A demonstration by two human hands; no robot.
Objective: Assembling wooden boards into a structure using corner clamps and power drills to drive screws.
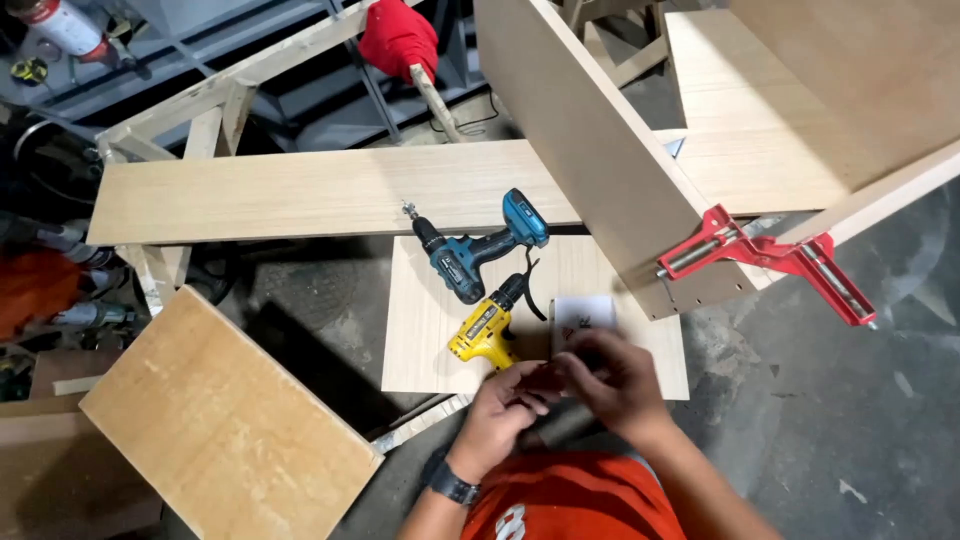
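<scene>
My left hand (503, 408) and my right hand (612, 377) meet over the near edge of a square wooden panel (425, 330) on the floor. Their fingers close together around something small and dark that I cannot make out. A small white box (583, 311) lies just beyond my right hand. A yellow cordless drill (483, 333) lies on the panel right by my left fingers. A blue cordless drill (478, 248) lies beyond it, its bit pointing left. My left wrist wears a dark watch.
A red corner clamp (765, 256) holds two upright boards (600, 150) together at right. A long plank (300, 190) spans wooden trestles. A loose board (225, 425) lies at lower left. A red cloth (398, 35) hangs behind.
</scene>
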